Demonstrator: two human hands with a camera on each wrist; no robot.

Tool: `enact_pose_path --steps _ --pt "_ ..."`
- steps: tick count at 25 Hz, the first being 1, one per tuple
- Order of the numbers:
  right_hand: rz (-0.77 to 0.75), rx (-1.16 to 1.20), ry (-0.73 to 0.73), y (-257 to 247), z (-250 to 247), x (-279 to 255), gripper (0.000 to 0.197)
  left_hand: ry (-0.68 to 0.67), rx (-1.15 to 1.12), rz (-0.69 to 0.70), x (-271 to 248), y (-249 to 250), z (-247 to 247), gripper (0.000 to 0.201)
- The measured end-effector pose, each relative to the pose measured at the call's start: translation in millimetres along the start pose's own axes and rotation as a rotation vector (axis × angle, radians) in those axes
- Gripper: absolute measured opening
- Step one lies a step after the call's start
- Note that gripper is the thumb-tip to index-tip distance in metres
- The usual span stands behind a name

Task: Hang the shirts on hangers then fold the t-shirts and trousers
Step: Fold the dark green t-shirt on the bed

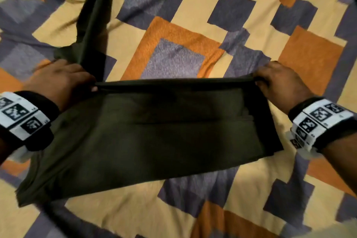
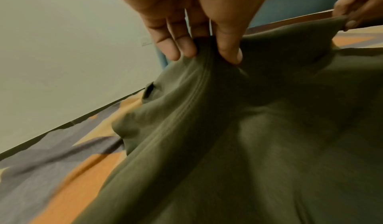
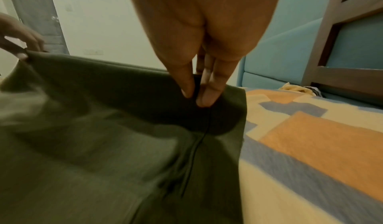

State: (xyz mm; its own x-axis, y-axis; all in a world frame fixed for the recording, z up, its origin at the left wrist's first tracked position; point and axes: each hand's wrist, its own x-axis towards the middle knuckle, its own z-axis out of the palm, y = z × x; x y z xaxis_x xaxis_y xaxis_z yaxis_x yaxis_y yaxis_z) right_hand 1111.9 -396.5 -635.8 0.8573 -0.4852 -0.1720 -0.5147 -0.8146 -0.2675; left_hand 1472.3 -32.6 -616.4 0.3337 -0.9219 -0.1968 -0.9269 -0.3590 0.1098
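Left hand [image 1: 61, 81] and right hand [image 1: 278, 81] each pinched onto olive trousers [image 1: 154, 133], stretched taut between them over patchwork bedsheet [image 1: 173, 48]. Head view only: leg trailing beyond left hand. Right wrist only: blue headboard [image 3: 286, 50] past fingers.

The green garment [image 1: 146, 131] is smeared by motion blur in both wrist views, and whether it is trousers or a t-shirt cannot be told. The small print on its far end is too small to read. The striped cloth [image 3: 313, 91] by the bed's far edge is mostly hidden.

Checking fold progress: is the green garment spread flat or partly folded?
Partly folded. Left hand and right hand pinch the garment's doubled far edge; one narrow part still trails across the bedspread.
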Motion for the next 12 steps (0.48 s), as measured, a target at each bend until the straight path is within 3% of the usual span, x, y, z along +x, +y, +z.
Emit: enact_pose_path --steps 2,4,6,10,12 --pt "0.038 -0.010 -0.055 2.9 16.8 -38.2 0.019 0.010 -0.016 0.094 -23.6 28.4 7.8 0.069" --pt "0.100 -0.021 -0.105 9.6 35.1 -63.4 0.024 0.022 -0.004 0.227 -39.2 52.3 25.3 0.074" --pt "0.150 -0.029 -0.124 12.5 50.6 -76.0 0.028 -0.020 0.038 0.272 -50.5 63.2 46.4 0.057" --pt "0.201 -0.015 -0.106 7.7 68.6 -79.0 0.028 -0.100 0.129 0.191 -70.2 74.9 75.3 0.014" --pt "0.214 0.015 -0.054 3.2 65.8 -78.4 0.027 -0.099 0.116 0.111 -72.2 80.2 79.5 0.026"
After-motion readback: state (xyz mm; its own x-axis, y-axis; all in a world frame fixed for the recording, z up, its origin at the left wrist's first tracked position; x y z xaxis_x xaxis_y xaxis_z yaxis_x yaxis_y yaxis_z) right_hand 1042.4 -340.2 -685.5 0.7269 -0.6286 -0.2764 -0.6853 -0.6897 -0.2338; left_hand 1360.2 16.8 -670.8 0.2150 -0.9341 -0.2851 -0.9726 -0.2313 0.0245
